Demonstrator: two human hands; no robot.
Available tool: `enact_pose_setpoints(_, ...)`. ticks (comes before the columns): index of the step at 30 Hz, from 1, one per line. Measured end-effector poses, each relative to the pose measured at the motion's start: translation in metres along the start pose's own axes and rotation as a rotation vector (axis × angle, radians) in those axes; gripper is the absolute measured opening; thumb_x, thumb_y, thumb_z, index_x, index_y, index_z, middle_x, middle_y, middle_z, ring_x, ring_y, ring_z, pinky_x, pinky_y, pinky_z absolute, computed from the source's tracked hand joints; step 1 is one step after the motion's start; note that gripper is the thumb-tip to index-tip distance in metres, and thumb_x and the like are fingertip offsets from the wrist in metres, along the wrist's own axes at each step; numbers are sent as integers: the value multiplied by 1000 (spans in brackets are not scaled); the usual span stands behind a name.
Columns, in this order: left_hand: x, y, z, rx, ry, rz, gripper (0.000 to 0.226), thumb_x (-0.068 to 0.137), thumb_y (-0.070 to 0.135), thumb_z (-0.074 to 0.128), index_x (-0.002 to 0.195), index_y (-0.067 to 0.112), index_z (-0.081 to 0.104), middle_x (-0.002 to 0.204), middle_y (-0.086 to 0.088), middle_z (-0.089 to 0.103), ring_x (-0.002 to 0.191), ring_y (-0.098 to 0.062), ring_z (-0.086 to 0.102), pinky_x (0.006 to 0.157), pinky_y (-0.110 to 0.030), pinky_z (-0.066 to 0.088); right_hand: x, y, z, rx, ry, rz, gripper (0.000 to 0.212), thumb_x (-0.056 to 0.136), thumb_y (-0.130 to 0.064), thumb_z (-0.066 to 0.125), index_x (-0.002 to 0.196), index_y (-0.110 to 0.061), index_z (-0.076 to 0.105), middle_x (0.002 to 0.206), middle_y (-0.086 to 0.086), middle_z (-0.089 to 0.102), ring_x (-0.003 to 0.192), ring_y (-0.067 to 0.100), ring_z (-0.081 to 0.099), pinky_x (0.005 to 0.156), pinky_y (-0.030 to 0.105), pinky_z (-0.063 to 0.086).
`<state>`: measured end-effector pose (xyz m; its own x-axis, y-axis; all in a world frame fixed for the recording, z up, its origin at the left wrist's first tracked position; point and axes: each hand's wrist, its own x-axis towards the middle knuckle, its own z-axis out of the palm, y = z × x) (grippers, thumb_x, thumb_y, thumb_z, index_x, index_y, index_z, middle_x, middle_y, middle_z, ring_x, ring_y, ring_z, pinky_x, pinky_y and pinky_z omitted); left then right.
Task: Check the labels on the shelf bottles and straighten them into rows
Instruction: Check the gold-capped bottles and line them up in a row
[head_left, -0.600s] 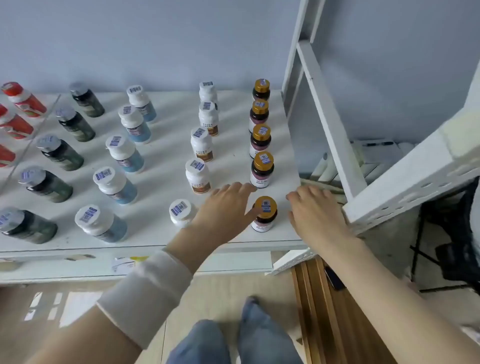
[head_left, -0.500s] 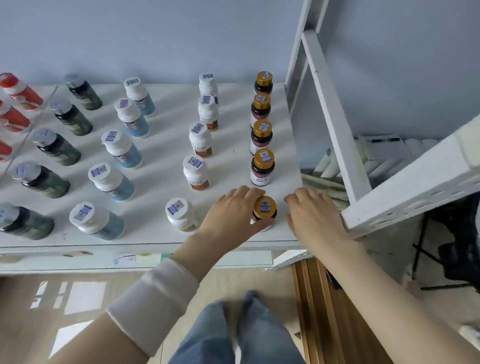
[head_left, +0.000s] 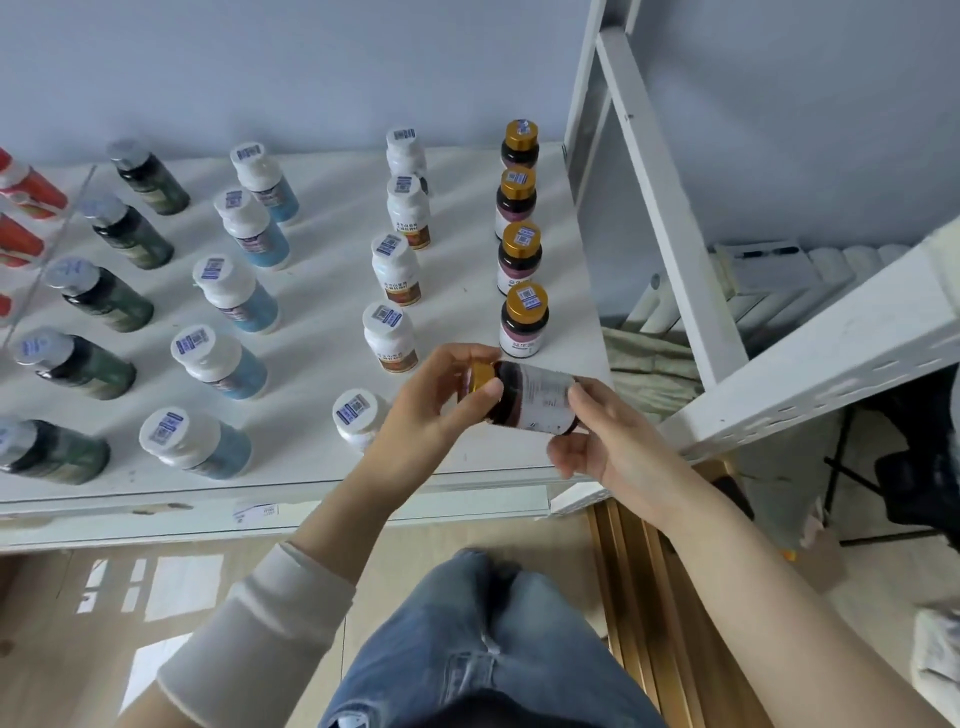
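The left hand's (head_left: 431, 415) fingers (head_left: 460, 356) and thumb are curled round the gold-capped end of a dark bottle (head_left: 535, 400). The bottle lies on its side in the air above the shelf's front right corner, cap to the left and printed label turned up. The right hand's (head_left: 623, 452) fingertips (head_left: 587, 397) pinch its base end, so it spans the gap between the two hands.

On the white shelf board (head_left: 322, 291), rows run front to back. From the left come red bottles (head_left: 31, 187) at the edge of view, dark green bottles (head_left: 104, 296) with silver caps, blue bottles (head_left: 234, 296) with white caps, then white bottles (head_left: 397, 270) with brown labels, the front one partly hidden behind the left hand. Last stand four upright gold-capped bottles (head_left: 522, 254) along the right edge.

Behind is a pale blue wall (head_left: 260, 67). White metal frame bars (head_left: 670, 208) cross on the right. Below are a white sleeve (head_left: 260, 634), blue jeans (head_left: 493, 649) and gold strips (head_left: 654, 597) on the floor.
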<state>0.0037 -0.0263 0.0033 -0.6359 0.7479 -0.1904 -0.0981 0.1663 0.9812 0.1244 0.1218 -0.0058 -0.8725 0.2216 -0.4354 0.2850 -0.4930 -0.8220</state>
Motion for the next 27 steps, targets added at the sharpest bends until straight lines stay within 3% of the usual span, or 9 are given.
enact_pose_setpoints(2,0,3,-3,35,6,14,37,74,51,61,105,32,57,105,-5,62,102,-20,60,80,-32,56,-4,3,1,-27,5,-75,38,80,-34,65,113,-23,50,97,8,60,73,17,62,67,25,53)
enact_pose_setpoints(6,5,9,-8,7,-37,29,29,82,33,63,109,29,55,102,-9,61,99,-26,62,78,-32,57,-8,9,4,-188,51,-186,45,80,-23,67,117,-32,42,123,10,56,100,19,64,92,32,50)
enact_pose_setpoints(10,6,12,-16,40,-149,164,35,79,19,67,113,19,59,115,-16,59,108,-29,55,92,-35,51,-8,6,5,115,11,-90,59,75,-49,65,122,-24,41,105,11,63,77,22,66,67,29,56)
enact_pose_setpoints(12,5,12,-14,24,-192,163,40,78,26,64,116,19,57,119,-12,59,113,-23,56,93,-29,49,-10,2,9,106,23,-82,50,83,-44,53,122,-14,43,99,13,58,68,20,62,60,27,54)
enact_pose_setpoints(16,8,8,-6,-51,-82,50,33,81,41,64,110,28,57,110,-10,61,105,-22,61,82,-31,55,-13,3,10,-172,131,-242,37,77,-27,63,111,-25,49,106,-1,60,94,7,64,79,19,52)
enact_pose_setpoints(18,12,9,-4,-19,-15,29,25,82,41,62,103,26,60,101,-8,63,100,-23,62,77,-30,56,-14,2,11,-261,142,-285,37,81,-14,64,110,-28,47,109,-4,57,96,-3,60,79,13,48)
enact_pose_setpoints(20,15,10,-4,3,-1,49,24,78,35,59,100,24,60,101,-6,64,102,-24,62,77,-30,57,-13,2,12,-249,162,-279,39,83,-17,62,115,-31,45,113,-7,56,98,-6,60,78,12,49)
enact_pose_setpoints(24,15,9,-10,-83,-9,128,22,84,17,61,106,19,61,113,-3,66,110,-20,60,92,-36,51,-10,6,9,-66,188,-212,62,66,-47,74,118,-23,48,117,7,61,95,19,67,78,26,54)
enact_pose_setpoints(27,16,5,-8,-198,-55,114,28,85,14,62,112,19,57,118,1,65,114,-19,59,96,-36,49,-12,6,11,-48,228,-240,54,68,-25,73,116,-17,49,113,7,62,87,21,68,74,25,55)
